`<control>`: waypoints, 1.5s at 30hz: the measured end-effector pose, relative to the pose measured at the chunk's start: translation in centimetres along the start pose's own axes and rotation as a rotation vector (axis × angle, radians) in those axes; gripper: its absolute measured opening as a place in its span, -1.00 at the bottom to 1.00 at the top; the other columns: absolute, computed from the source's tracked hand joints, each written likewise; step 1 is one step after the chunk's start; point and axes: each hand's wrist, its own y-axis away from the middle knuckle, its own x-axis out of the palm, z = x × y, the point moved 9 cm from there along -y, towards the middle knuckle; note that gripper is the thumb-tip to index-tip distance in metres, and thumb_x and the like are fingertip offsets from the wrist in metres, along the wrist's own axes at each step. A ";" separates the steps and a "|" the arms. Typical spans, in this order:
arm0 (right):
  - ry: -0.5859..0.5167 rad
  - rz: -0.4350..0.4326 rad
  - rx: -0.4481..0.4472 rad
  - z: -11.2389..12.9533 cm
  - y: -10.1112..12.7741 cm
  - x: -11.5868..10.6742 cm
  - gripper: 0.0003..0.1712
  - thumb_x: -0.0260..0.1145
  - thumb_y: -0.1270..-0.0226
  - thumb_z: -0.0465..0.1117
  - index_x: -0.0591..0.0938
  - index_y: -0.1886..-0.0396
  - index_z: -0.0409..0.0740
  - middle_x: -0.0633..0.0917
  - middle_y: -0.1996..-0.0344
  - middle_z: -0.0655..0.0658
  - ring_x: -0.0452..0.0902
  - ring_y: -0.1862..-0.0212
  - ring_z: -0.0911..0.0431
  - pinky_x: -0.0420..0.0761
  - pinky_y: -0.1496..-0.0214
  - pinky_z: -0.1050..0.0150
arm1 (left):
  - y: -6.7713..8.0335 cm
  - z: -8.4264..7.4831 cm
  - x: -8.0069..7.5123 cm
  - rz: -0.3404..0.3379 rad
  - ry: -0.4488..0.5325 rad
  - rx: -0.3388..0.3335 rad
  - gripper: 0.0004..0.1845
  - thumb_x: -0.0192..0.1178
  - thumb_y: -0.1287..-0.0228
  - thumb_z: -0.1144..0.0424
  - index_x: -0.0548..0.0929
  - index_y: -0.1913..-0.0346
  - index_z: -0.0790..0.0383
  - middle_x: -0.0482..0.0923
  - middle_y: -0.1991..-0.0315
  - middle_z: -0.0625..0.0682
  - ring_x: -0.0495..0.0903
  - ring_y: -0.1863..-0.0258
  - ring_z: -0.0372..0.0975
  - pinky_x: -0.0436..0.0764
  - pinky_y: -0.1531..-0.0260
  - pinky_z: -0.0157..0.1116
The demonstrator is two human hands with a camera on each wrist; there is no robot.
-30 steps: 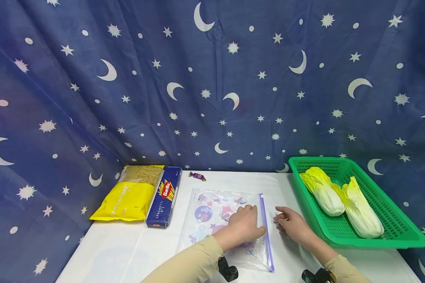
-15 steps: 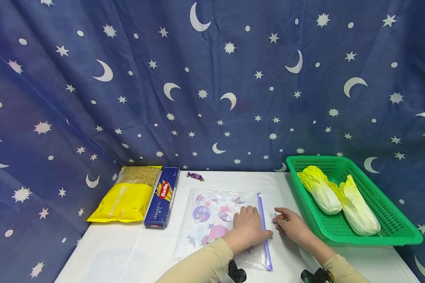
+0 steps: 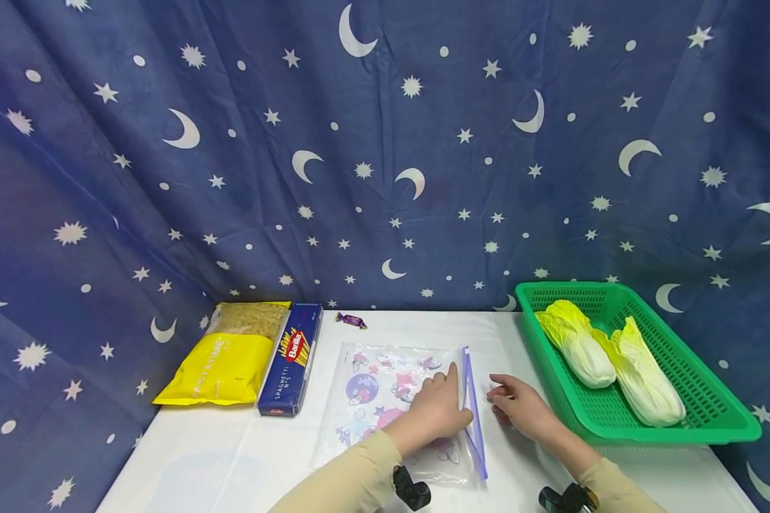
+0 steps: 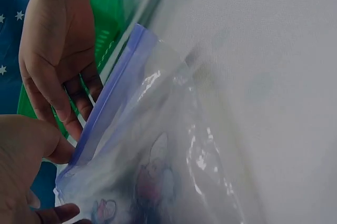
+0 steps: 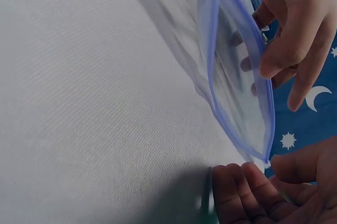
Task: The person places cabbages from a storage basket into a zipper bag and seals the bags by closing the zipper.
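A clear zip bag [image 3: 375, 406] with purple, pink and blue prints lies flat on the white table, its purple zip edge [image 3: 477, 427] facing right. My left hand [image 3: 433, 410] lies over the bag, its index finger extended and its thumb at the zip edge. In the right wrist view, the left hand [image 5: 300, 29] holds one lip of the bag mouth [image 5: 239, 76], and its fingertips show through the plastic; the mouth gapes. My right hand [image 3: 520, 406] hovers just right of the zip edge, fingers loosely bent, nothing in it.
At the right, a green basket [image 3: 712, 377] holds two cabbages [image 3: 648, 381]. On the left are a yellow pasta bag [image 3: 227, 363] and a blue spaghetti box [image 3: 289, 363]. A purple wrapped candy [image 3: 351, 320] lies at the back. A starry blue curtain [image 3: 385, 142] hangs behind.
My left hand slid right along the bag, then drew back left with its index finger extended. The zip edge has parted into two lips. The right hand stays nearly still; the view shifted slightly.
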 end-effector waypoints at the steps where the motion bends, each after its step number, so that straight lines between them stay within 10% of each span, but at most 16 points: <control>1: 0.004 0.001 -0.004 0.1 -0.1 0.1 -0.46 0.14 -0.46 -0.43 0.37 -0.40 -0.49 0.66 0.12 -0.23 0.61 0.22 0.01 0.73 0.22 0.10 | 0.0 0.2 -0.1 0.003 0.028 0.009 0.00 0.32 -0.17 0.03 0.14 -0.59 0.34 0.44 -0.32 0.27 0.48 -0.26 0.10 0.59 -0.16 -0.07; 6: 0.000 0.002 -0.035 0.6 -0.5 0.8 -0.46 0.16 -0.44 -0.43 0.40 -0.38 -0.48 0.66 0.09 -0.27 0.62 0.18 -0.01 0.74 0.19 0.09 | 0.2 0.7 -0.3 -0.006 0.110 0.060 -0.05 0.30 -0.12 0.26 0.14 -0.57 0.37 0.54 -0.24 0.28 0.60 -0.13 0.10 0.62 -0.13 -0.09; 13: -0.044 0.012 -0.097 1.2 -1.0 1.9 -0.54 0.28 -0.32 -0.45 0.48 -0.21 -0.42 0.66 0.08 -0.28 0.64 0.19 -0.01 0.75 0.27 0.11 | 0.5 1.3 -0.8 -0.042 0.219 0.144 -0.37 0.24 -0.15 0.43 0.39 -0.32 0.15 0.53 0.47 -0.03 0.40 0.63 -0.25 0.43 0.63 -0.30; 45: 0.048 -0.026 -0.100 2.8 -1.2 4.0 -0.44 0.36 -0.23 -0.43 0.53 -0.26 -0.35 0.60 0.09 -0.25 0.50 0.61 0.08 0.63 0.60 0.19 | 0.0 5.0 -1.7 -0.021 0.537 0.131 -0.83 0.22 -0.29 0.31 0.70 0.10 0.19 0.41 0.30 0.04 0.34 0.46 -0.31 0.41 0.50 -0.40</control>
